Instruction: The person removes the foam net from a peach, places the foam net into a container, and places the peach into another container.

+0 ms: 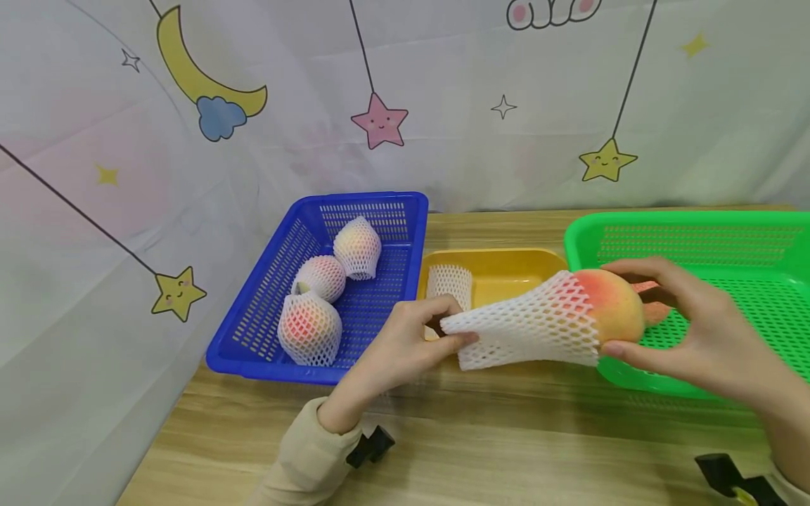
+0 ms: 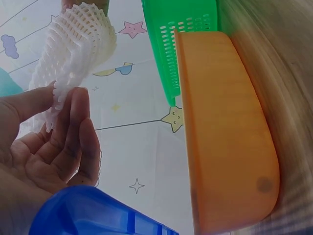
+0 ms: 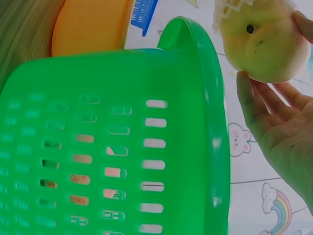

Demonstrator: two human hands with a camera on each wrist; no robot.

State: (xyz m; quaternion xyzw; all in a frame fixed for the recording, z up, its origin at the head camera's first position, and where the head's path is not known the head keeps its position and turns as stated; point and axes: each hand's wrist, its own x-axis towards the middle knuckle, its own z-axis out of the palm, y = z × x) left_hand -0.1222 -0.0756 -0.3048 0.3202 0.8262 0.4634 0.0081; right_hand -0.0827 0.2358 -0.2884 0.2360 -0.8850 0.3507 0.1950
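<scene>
My right hand [image 1: 709,330] holds a red and yellow peach [image 1: 616,306] between thumb and fingers, above the near left corner of the green basket. A white foam net sleeve [image 1: 525,323] covers the peach's left part and stretches off to the left. My left hand [image 1: 411,344] pinches the loose end of that sleeve between thumb and fingers. In the left wrist view the sleeve [image 2: 73,49] rises from the fingertips. The right wrist view shows the bare end of the peach [image 3: 266,44] with a small dark spot, fingertips against it.
A blue basket [image 1: 389,309] at left holds three netted peaches [image 1: 310,327]. Between the baskets, a yellow tray [image 1: 506,263] holds another foam sleeve [image 1: 450,282]. The green basket [image 1: 696,219] at right has an orange-pink item [image 1: 656,314] inside, partly behind my right hand. A printed curtain hangs behind the wooden table [image 1: 481,443].
</scene>
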